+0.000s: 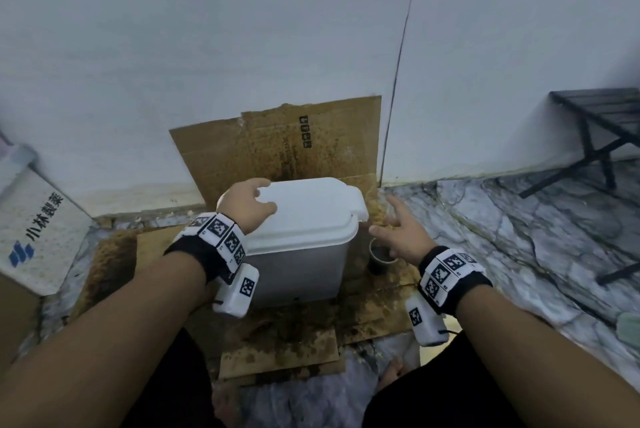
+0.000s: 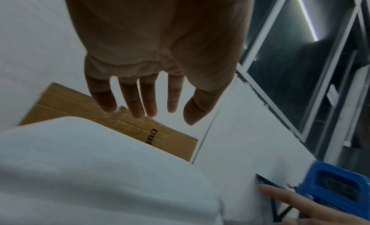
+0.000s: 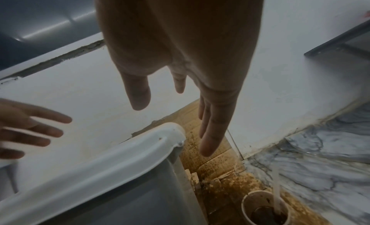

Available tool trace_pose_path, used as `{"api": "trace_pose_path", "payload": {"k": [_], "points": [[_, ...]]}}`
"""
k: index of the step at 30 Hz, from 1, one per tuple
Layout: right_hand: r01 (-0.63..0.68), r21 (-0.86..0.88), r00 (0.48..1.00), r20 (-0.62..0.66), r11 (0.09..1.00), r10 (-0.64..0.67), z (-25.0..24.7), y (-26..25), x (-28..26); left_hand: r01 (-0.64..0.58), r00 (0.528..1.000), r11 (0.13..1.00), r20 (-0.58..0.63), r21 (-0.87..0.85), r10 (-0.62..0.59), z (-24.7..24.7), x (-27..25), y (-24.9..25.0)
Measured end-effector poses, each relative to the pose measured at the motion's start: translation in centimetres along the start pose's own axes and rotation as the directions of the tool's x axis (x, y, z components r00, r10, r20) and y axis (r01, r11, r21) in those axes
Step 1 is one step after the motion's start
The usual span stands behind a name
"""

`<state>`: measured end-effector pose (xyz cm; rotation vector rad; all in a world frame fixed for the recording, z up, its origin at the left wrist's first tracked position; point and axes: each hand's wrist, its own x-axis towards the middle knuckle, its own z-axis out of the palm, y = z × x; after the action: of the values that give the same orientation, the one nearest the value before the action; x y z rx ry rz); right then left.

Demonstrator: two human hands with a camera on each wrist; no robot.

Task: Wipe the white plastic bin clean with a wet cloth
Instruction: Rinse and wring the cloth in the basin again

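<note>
1. The white plastic bin (image 1: 304,240), lid on, stands on stained cardboard (image 1: 284,334) against the wall.
2. The left hand (image 1: 244,201) hovers over the bin's lid, fingers spread, holding nothing.
3. The right hand (image 1: 398,233) hangs beside the bin, above a cup (image 1: 379,259), fingers apart and empty.

bin (image 1: 304,240) white | cardboard (image 1: 277,147) brown, stained | floor (image 1: 519,220) grey-veined marble

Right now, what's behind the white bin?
Stained cardboard leans against the wall behind the white bin. The bin covers the cardboard's lower part, so whatever's down there is hidden.
</note>
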<state>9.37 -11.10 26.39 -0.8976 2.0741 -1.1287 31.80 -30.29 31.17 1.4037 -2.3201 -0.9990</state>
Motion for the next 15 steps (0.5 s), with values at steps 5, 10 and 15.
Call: {"api": "trace_pose_path", "payload": {"k": [5,10,15], "points": [[-0.048,0.014,0.997,-0.067,0.999,0.049,-2.1,0.7,-3.6,-0.195,0.958,0.981,0.214,0.005,0.190,3.8,-2.1,6.0],[-0.166,0.077,0.979,-0.104,0.983,0.173,-4.6,2.2,-7.8,-0.311,0.878,0.950,0.381,-0.003,0.289,9.6,-4.3,9.9],[-0.309,0.111,0.924,-0.201,0.944,0.326,-7.4,6.0,-11.5,-0.349,0.753,0.936,0.578,-0.053,0.313,16.5,-5.5,13.1]]}}
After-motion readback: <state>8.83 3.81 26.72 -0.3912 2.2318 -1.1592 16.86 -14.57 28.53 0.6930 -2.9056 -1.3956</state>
